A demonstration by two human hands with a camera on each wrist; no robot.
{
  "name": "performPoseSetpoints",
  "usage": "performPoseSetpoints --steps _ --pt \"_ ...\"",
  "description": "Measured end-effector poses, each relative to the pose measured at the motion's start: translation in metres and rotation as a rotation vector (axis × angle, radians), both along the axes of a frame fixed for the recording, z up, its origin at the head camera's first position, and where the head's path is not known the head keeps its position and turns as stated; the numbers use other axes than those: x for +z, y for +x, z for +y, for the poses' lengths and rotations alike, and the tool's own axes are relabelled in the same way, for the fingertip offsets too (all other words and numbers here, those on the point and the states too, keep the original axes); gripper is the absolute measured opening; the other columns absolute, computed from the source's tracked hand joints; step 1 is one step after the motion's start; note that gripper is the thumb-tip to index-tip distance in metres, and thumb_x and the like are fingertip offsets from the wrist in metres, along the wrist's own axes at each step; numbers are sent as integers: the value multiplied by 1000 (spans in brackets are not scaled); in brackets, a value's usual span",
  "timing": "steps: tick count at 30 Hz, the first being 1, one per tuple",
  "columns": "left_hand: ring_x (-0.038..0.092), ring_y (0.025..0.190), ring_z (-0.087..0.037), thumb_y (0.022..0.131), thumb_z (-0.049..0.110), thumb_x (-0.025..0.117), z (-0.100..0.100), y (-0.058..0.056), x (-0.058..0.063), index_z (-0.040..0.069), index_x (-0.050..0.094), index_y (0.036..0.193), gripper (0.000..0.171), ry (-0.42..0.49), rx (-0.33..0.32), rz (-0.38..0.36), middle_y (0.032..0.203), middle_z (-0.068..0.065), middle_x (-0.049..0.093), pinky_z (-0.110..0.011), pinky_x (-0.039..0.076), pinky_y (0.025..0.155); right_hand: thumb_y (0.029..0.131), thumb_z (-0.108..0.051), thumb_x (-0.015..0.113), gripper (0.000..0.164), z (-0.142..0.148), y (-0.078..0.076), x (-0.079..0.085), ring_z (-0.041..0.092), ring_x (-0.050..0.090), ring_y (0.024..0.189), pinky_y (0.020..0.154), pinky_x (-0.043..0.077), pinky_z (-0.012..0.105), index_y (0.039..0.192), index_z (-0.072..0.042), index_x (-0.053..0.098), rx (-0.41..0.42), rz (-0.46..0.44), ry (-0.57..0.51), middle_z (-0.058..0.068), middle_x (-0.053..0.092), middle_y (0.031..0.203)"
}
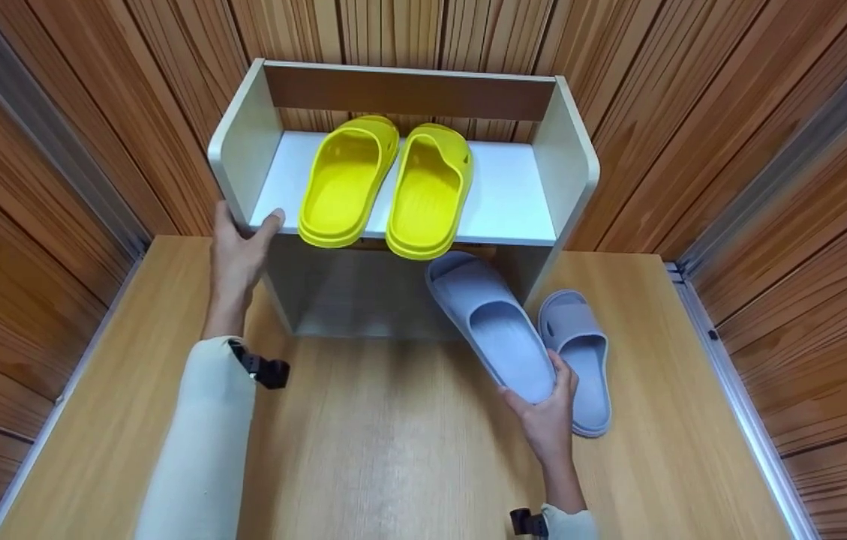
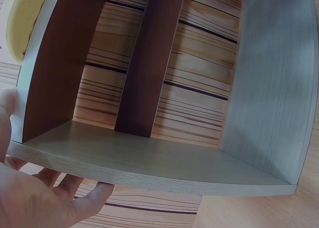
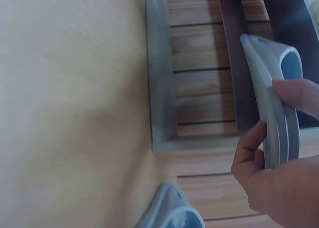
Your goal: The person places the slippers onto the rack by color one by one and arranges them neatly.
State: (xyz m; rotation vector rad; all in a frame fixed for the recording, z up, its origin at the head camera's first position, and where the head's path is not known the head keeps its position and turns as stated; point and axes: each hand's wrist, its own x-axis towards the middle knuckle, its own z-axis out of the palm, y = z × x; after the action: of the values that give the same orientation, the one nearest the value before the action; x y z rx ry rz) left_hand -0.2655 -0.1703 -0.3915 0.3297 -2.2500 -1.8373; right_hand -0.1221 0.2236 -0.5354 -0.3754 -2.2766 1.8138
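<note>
My right hand (image 1: 549,420) grips a grey-blue slipper (image 1: 515,352) by its heel end, thumb on one side and fingers on the other. The slipper's toe points toward the lower opening of a small shoe rack (image 1: 577,150), as the right wrist view also shows. Its matching slipper (image 1: 590,375) lies on the floor to the right. At the rack's left side, my left hand (image 1: 234,251) holds the side panel, with the thumb at the upper shelf's front edge and fingers around the outside. Two yellow slippers (image 1: 340,187) sit side by side on the white upper shelf (image 1: 506,195).
Wood-panelled walls (image 1: 33,187) enclose the left, back and right sides. The rack stands against the back wall on a light wooden floor (image 1: 378,450). Metal strips (image 1: 742,405) run along the floor's sides. The lower compartment has a bottom board (image 1: 363,322).
</note>
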Motion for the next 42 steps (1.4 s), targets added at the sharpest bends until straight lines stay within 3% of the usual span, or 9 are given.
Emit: performPoseSetpoints --steps 6,18,29,36,42 --pt "35 145 -26 96 33 68 2 0 -2 11 29 154 73 -8 -4 67 157 -11 37 -42 28 118 76 2 84 94 -17 -10 -8 45 30 135 109 23 62 152 0 29 -43 58 4 26 24 150" --pt "30 149 -25 96 37 68 2 2 1 16 27 156 75 -8 -3 3 162 -8 32 -45 24 120 72 2 86 91 -43 -31 -20 46 35 132 110 26 62 148 3 35 -93 106 72 27 28 145" --pt "31 148 -26 96 39 67 1 2 -1 18 25 157 76 -17 2 -11 163 -7 31 -47 25 120 75 0 85 90 -62 -45 -31 47 38 131 110 30 63 149 0 34 -142 38 4 26 32 141" --pt "34 145 -28 97 34 67 0 3 -2 13 25 156 76 10 -14 58 159 -10 33 -47 27 119 70 -3 87 91 -84 -54 -44 49 47 119 101 40 61 147 2 38 -210 78 33 29 37 135" --pt "33 145 -28 97 36 67 1 2 -1 13 25 156 75 6 -15 46 160 -10 32 -48 26 119 72 -3 87 91 -98 -61 -50 48 49 118 101 40 59 147 6 37 -243 48 40 29 37 135"
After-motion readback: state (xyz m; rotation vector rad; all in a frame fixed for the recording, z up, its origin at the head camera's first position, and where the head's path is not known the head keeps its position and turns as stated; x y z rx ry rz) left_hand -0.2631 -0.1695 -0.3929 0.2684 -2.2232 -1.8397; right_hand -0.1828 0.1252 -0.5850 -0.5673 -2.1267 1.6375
